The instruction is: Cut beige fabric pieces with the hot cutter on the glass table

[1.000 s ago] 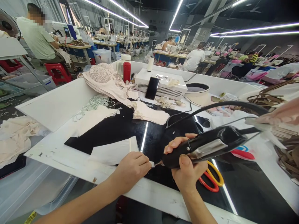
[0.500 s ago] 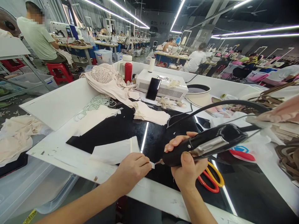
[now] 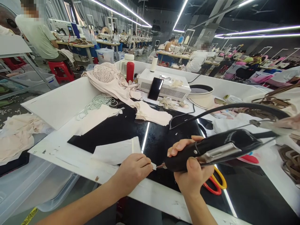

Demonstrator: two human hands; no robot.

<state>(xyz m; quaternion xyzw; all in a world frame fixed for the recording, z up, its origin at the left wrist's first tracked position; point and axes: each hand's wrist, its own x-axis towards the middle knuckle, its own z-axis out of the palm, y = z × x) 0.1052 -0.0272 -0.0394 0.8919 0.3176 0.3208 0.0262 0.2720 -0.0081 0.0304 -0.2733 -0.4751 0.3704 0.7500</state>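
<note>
Tool [image 3: 217, 147] in black, long-bodied, slants above the near part of the counter [image 3: 159, 195], its metal tip pointing toward the left edge and its rear end rising toward the right edge. The right hand [image 3: 192, 178] has its grip wrapped around the front of the body, thumb on the near side, fingers over the far side. The tip comes up to the narrow end of a pale cloth [image 3: 117, 151]; whether they touch, I cannot tell. The left hand [image 3: 134, 170] has its grip closed in a pinch on that end, just in from the near edge, and the cloth runs from there toward the left edge, widening. A glossy black panel [image 3: 117, 131] stretches between the cloth and a cream fabric stack [image 3: 153, 114] farther in. Scissors [image 3: 223, 179] show below the tool, just beside the right hand. A black cord [image 3: 234, 106] arches over the counter's right part.
</note>
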